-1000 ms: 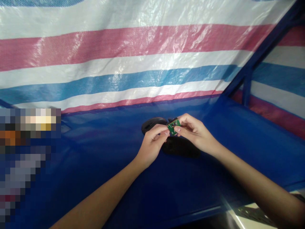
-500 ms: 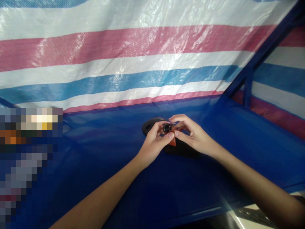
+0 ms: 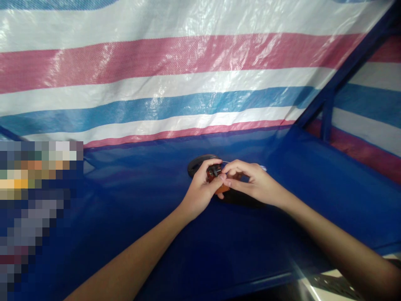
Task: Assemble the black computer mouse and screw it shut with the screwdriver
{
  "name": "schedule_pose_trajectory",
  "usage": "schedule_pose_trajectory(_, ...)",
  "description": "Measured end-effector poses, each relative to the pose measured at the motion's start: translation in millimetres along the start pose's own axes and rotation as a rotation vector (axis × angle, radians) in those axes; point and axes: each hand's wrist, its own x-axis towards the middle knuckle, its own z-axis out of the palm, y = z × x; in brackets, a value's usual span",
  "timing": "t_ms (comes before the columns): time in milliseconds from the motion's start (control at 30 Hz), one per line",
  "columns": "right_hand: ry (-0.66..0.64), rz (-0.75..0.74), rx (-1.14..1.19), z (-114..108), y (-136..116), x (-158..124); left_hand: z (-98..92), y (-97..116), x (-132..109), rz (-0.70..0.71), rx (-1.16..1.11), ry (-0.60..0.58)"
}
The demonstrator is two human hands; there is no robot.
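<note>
I saw from afar that the left hand (image 3: 203,186), the nearer, held the board (image 3: 223,189) just to its right between thumb and fingers, long axis hidden, while the right hand (image 3: 255,182) had fingertips nearly together beside it, whether gripping I couldn't tell.

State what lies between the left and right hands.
In the head view, an orange piece lies there, held in the left hand; whether the right hand touches it is unclear.
</note>
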Motion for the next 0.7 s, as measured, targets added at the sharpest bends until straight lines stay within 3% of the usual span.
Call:
schedule_pose_trajectory(233, 0.095, -0.051, -0.134, -5.4, 6.0, 1.7, 0.1, -1.2, 0.2, -0.093, -0.237, -0.107)
schedule_pose_trajectory(467, 0.133, -0.172, -0.289, -8.0, 8.7, 0.3, 0.3, -1.7, 2.0, -0.045, -0.165, -0.052)
schedule_pose_trajectory(700, -0.004, -0.214, -0.248, -8.5, 0.3, 0.3, 0.0, -3.7, 2.8, 0.013, -0.054, 0.080)
